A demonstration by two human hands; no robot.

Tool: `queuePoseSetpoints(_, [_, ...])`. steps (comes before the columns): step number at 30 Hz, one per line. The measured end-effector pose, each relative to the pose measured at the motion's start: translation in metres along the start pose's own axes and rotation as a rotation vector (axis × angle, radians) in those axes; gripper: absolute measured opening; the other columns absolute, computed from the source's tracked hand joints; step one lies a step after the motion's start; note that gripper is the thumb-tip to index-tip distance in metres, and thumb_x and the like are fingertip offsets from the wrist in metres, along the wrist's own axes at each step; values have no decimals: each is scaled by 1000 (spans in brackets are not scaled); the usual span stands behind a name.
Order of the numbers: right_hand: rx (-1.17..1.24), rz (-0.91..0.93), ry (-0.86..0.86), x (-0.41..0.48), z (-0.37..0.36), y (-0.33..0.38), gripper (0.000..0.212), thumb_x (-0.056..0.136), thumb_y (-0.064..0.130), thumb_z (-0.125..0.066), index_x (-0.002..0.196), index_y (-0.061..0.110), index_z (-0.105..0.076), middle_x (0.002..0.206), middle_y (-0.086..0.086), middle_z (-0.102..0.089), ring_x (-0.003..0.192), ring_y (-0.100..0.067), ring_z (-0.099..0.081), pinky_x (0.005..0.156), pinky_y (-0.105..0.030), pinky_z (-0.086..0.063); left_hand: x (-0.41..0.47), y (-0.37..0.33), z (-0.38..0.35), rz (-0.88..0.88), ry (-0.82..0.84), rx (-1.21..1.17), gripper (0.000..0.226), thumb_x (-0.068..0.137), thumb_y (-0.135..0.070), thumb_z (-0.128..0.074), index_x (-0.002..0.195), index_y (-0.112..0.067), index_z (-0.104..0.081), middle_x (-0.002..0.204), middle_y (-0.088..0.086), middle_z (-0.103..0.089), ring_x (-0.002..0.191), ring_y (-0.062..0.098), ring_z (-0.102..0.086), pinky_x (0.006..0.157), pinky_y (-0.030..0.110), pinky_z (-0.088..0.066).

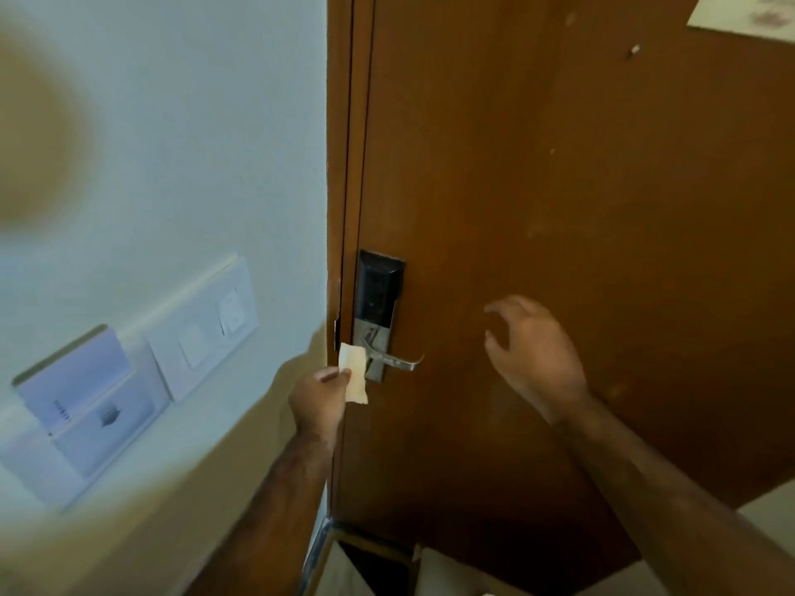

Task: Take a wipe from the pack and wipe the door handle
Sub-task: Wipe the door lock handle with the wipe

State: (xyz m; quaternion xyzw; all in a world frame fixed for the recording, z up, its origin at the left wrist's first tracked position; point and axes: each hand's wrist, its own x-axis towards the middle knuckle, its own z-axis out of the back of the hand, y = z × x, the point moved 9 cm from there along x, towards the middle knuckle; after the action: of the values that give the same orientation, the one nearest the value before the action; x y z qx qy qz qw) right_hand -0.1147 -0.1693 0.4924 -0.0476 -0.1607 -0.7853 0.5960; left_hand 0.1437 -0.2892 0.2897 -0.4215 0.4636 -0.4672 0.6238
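Note:
A silver lever door handle sticks out to the right from a lock plate with a dark keypad on a brown wooden door. My left hand pinches a small folded white wipe between thumb and fingers, held upright just left of the handle's base, close to it or touching it. My right hand hovers to the right of the handle with fingers spread and curled, holding nothing. The wipe pack is not in view.
On the white wall to the left are a light switch panel and a key-card holder with a card in it. A paper notice hangs at the door's top right. The door frame edge runs beside the lock.

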Motion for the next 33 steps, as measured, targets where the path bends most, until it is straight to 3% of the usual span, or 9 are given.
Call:
queuePoseSetpoints(3, [-293, 172, -178, 36, 34, 11, 56, 104, 31, -64, 157, 18, -49, 170, -11, -33, 162, -28, -19, 130, -47, -26, 0, -21, -7, -87, -136, -31, 35, 99, -20, -67, 127, 0, -72, 126, 20, -74, 108, 34, -72, 87, 31, -58])
queuePoseSetpoints(6, [-474, 315, -343, 70, 55, 18, 65, 102, 38, -63, 160, 17, -45, 175, -17, -19, 163, -34, -10, 130, -58, -18, -11, -31, -38, -143, -135, -50, 30, 100, -11, -63, 127, 0, -71, 118, 18, -76, 84, 13, -70, 66, 2, -49])
queuePoseSetpoints(8, [-546, 394, -419, 85, 64, 19, 67, 102, 44, -59, 162, 18, -42, 175, -19, -15, 163, -36, -10, 128, -62, -16, -21, -32, -60, -170, -132, -90, 35, 101, -10, -60, 136, -4, -64, 127, 15, -72, 99, 15, -71, 70, -2, -46])
queuePoseSetpoints(11, [-685, 471, -478, 104, 62, 6, 69, 108, 52, -48, 167, 21, -32, 176, -20, -11, 163, -37, -9, 129, -61, -10, -31, -25, -98, -201, -90, -169, 59, 104, -20, -56, 159, -13, -35, 164, 8, -41, 149, 18, -40, 107, 15, -36])
queuePoseSetpoints(15, [-838, 562, -601, 114, 53, -11, 71, 111, 57, -37, 170, 21, -21, 175, -20, -13, 162, -39, -13, 129, -58, -7, -29, -22, -137, -258, -80, -218, 94, 94, -67, -46, 162, -37, 12, 174, -8, 9, 161, 22, -8, 127, 45, -28])
queuePoseSetpoints(18, [-877, 562, -661, 117, 48, -14, 74, 111, 61, -33, 171, 21, -16, 174, -20, -12, 161, -39, -13, 128, -60, -11, -21, -24, -142, -280, -163, -215, 93, 90, -76, -41, 150, -55, 28, 168, -17, 22, 159, 19, -2, 125, 54, -32])
queuePoseSetpoints(24, [-830, 604, -668, 118, 46, -16, 76, 111, 62, -30, 171, 20, -10, 175, -21, -7, 162, -39, -7, 128, -61, -10, -50, -18, -177, -215, -202, -151, 94, 90, -82, -30, 151, -49, 33, 172, -10, 25, 160, 29, -12, 118, 55, -41])
queuePoseSetpoints(30, [-820, 624, -661, 119, 44, -17, 77, 111, 62, -29, 171, 19, -11, 176, -21, -7, 162, -39, -9, 128, -61, -10, -20, -24, -162, -165, -308, -295, 92, 97, -63, -37, 163, -30, 17, 174, -5, 19, 150, 10, 2, 123, 44, -25])
queuePoseSetpoints(33, [-811, 637, -664, 119, 43, -16, 77, 110, 63, -29, 171, 18, -13, 175, -21, -9, 162, -39, -10, 128, -61, -12, -23, -26, -168, -151, -360, -290, 90, 99, -61, -37, 163, -27, 15, 174, -3, 18, 153, 14, 2, 122, 39, -20])
